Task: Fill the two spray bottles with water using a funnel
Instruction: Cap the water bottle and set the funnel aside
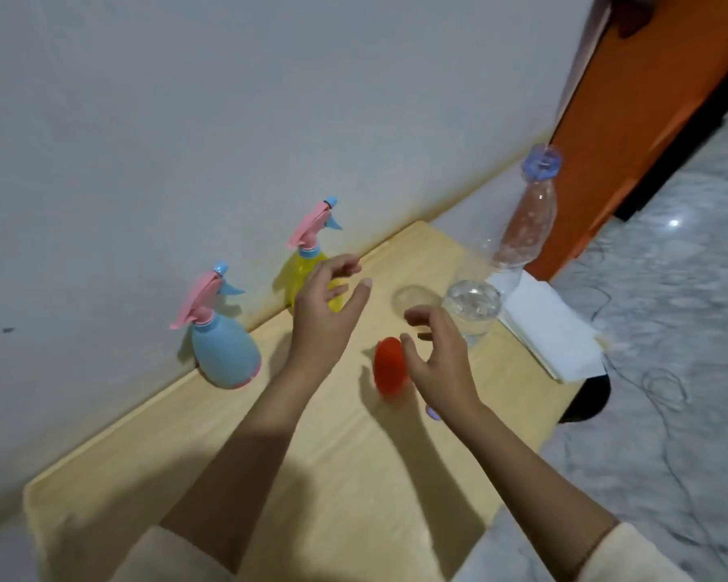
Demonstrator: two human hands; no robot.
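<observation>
Two spray bottles stand by the wall on a light wooden table [211,447]: a blue one [224,350] with a pink trigger head at the left, and a yellow one [307,273] with a pink trigger head further back. A red funnel [389,365] rests on the table between my hands. My left hand [326,306] hovers open in front of the yellow bottle, partly hiding it. My right hand [440,354] is open just right of the funnel, fingers curled above it. A clear plastic water bottle [522,228] with a blue cap stands at the back right.
A clear glass of water [473,308] stands right of my right hand, with a second, faint glass [415,298] beside it. A white folded stack [551,333] lies at the table's right edge. An orange door [648,119] and marble floor [669,329] are at the right.
</observation>
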